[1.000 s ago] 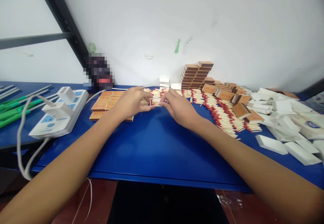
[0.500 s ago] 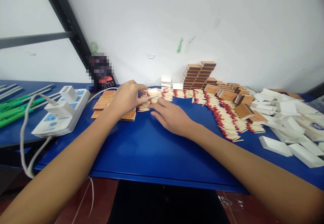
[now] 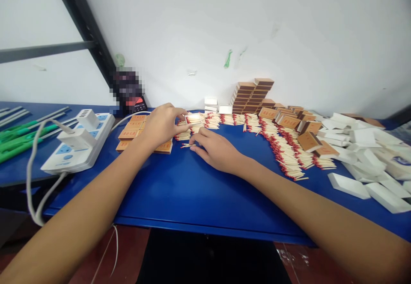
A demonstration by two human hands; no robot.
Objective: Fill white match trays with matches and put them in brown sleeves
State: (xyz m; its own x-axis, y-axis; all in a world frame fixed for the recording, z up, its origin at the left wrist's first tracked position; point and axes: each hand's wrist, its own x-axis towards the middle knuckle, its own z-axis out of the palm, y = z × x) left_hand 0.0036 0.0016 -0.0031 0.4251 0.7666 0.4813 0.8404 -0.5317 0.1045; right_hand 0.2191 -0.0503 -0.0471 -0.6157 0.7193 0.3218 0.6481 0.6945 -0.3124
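My left hand pinches a small open matchbox tray filled with red-tipped matches, held just above the blue table. My right hand rests on the table below it, fingers curled and pinching a few loose matches. A small heap of matches lies between the two hands. Flat orange matchboxes sit in rows behind my left wrist.
A long band of loose matches runs to the right. Stacked orange boxes stand at the wall, white inner trays pile at far right. A white power strip with cable and green tools lie left.
My left hand lifted the filled tray up and left. My right hand let go of it, dropped to the table and closed its fingers on a few loose matches.
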